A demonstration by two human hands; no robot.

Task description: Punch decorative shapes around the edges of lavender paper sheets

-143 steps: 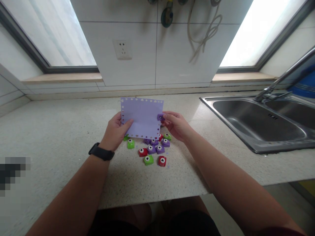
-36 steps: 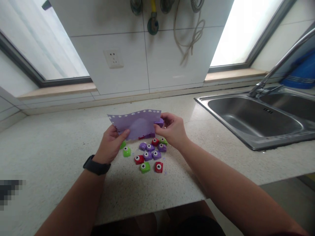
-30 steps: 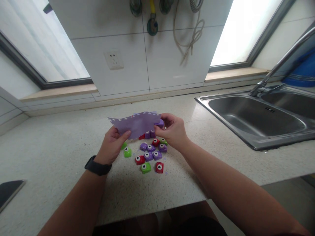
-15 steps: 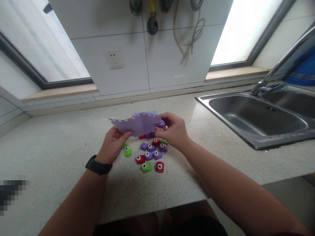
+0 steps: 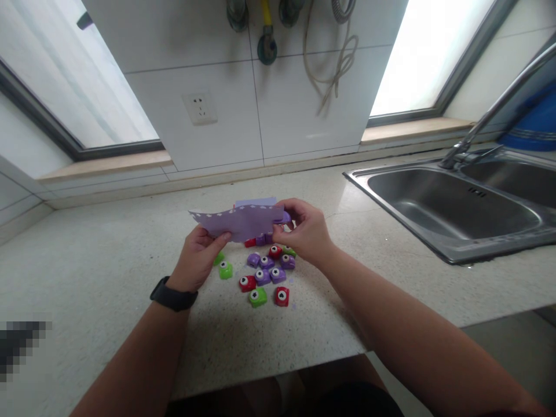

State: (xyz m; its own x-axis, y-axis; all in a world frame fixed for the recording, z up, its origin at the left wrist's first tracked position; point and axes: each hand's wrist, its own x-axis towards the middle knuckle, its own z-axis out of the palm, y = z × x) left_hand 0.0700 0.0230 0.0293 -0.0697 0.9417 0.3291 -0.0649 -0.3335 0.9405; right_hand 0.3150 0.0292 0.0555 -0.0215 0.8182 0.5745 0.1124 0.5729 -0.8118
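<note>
A sheet of purple paper [image 5: 241, 224] with a row of small punched shapes along its far edge is held above the counter. My left hand [image 5: 200, 255], with a black band on the wrist, pinches the paper's near left part between thumb and fingers. At the paper's right end, my right hand [image 5: 304, 229] is closed around a purple craft punch [image 5: 283, 218], partly hidden by the fingers. Below lie several more craft punches, among them a green punch [image 5: 258, 297], a red punch [image 5: 282, 296] and a purple punch [image 5: 277, 274].
A pale stack of paper [image 5: 256, 202] lies behind the held sheet. On the right, a steel sink [image 5: 434, 231] with a faucet [image 5: 460, 153] is set into the speckled counter [image 5: 108, 260]. A tiled wall with a socket [image 5: 200, 108] rises behind.
The paper's far edge has dipped and flattened slightly, its wave less marked. Both hands keep nearly the same position and grip.
</note>
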